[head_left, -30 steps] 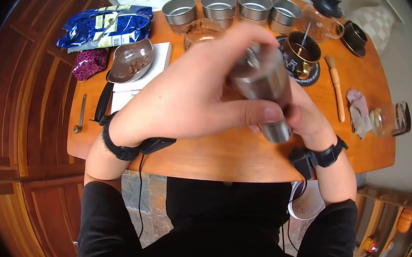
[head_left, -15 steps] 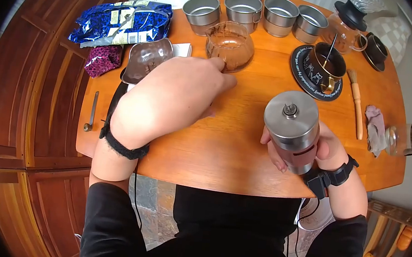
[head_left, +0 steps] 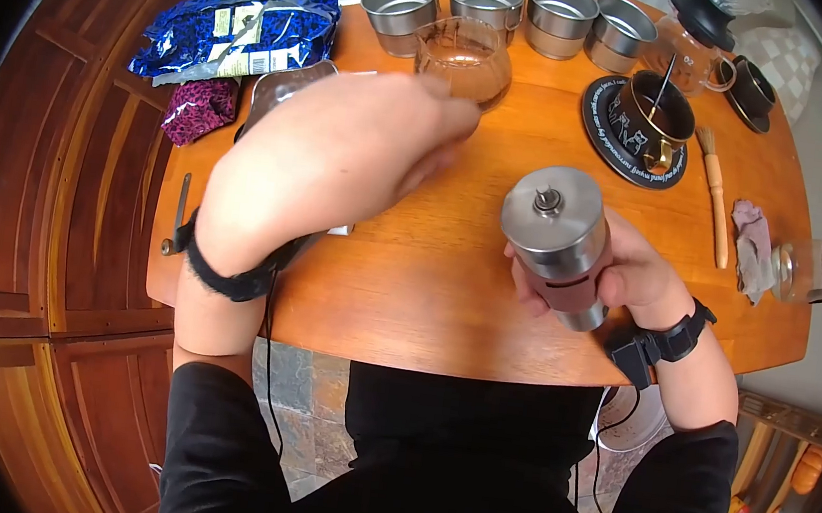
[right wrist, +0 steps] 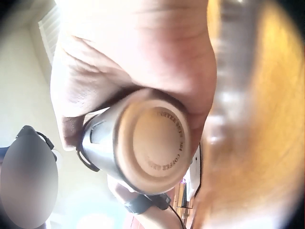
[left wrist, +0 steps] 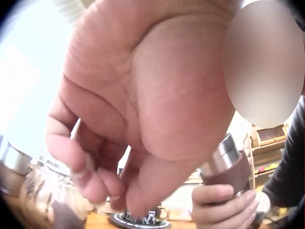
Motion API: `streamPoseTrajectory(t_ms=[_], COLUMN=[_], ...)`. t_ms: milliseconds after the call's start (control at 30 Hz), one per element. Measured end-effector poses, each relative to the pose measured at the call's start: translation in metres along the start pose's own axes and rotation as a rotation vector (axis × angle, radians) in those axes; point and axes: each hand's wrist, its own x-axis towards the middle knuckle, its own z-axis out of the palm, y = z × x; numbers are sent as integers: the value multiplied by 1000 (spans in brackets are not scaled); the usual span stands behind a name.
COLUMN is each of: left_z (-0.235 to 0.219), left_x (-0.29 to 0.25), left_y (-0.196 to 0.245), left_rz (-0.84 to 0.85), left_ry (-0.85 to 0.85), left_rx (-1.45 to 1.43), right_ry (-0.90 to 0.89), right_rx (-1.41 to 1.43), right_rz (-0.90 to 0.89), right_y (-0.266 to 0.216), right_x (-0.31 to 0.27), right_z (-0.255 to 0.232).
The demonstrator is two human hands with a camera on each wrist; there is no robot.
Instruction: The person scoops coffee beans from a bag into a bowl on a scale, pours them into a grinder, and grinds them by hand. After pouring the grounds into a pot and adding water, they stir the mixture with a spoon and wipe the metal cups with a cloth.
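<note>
My right hand (head_left: 635, 270) grips the steel coffee grinder (head_left: 556, 234) round its brown band, over the table's near part. Its top faces up with a bare metal spindle; no crank is on it. The grinder's round base (right wrist: 155, 145) fills the middle of the right wrist view, below the palm (right wrist: 143, 47). My left hand (head_left: 331, 158) hovers over the table's left part, just on the near side of the round glass vessel (head_left: 462, 74). In the left wrist view the left hand's fingers (left wrist: 97, 179) bend loosely toward the thumb, with nothing visible between them.
Several steel cups (head_left: 558, 32) line the back, beside a glass server (head_left: 687, 60). A black cup (head_left: 653, 112) on a saucer, a brush (head_left: 715, 203) and a cloth (head_left: 751, 247) lie right. Left are a blue bag (head_left: 244, 39), a brown dish partly hidden by my hand, and a metal crank (head_left: 181, 217).
My left hand has come off the grinder and moved left, lately drawing back a little from the glass vessel. The grinder now stands more upright in my right hand and has shifted slightly left since half a second ago.
</note>
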Motion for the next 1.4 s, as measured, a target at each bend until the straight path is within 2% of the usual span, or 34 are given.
streamPoseTrajectory(t_ms=[33,67,100,167,267,400,567,767,867,1033,1167,1233,1333,1400], left_z=[0,-1,-3,-3,-1,6,7,13,11,9,10,3,-1,-6], left_x=[3,4,4,5,5,7,10,12,11,8,6,3,0,-1], left_y=[3,6,11,18,26,37,32,28,28,32,31,34,33,34], left_rz=[61,84,106,210,372,390,501,521,454,307,201,44,-34,-99], left_ry=[149,218,286,324,225,134,215,275,222,220,247,248,304,282], left_rx=[-41,-145,-250,-357,-309,-202,-216,-163,-178,-177,-142,-373,-529,-594], right_ry=[23,48,-19,-45,-55,-133,-189,-138,-76,-63,38,55,77,42], right_rx=[-7,-12,-2,8,-10,48,92,79,-2,-78,-248,-333,-336,-348], right_rz=[-7,-13,15,-13,-18,-21,15,-9,-27,-36,-61,-102,-39,-137], right_y=[-1,-1,-2,-1,-5,-1,-2,-8,-10,-7,-5,0,-2,-3], right_x=[1,0,0,-1,-3,-2,-2,-3,-4,-1,3,6,5,6], right_z=[5,7,3,5,9,12,16,20,21,15,11,5,2,1])
